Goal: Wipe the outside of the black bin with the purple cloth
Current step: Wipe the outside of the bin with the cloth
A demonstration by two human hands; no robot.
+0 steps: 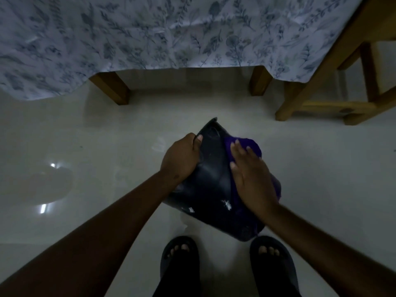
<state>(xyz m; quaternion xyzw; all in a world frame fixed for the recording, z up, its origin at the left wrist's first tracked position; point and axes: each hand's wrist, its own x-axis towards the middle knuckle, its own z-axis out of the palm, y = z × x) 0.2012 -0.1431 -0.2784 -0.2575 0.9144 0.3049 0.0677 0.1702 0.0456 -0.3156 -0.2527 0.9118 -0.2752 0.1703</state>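
Head view: left hand [182,157] grips black bin [212,179]; right hand [250,176] flat on purple cloth [242,144].

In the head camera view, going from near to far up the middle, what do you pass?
Dark slippers → black bin, tipped on the pale floor, with the left hand gripping it and the right hand pressing the purple cloth → wooden table legs → floral tablecloth.
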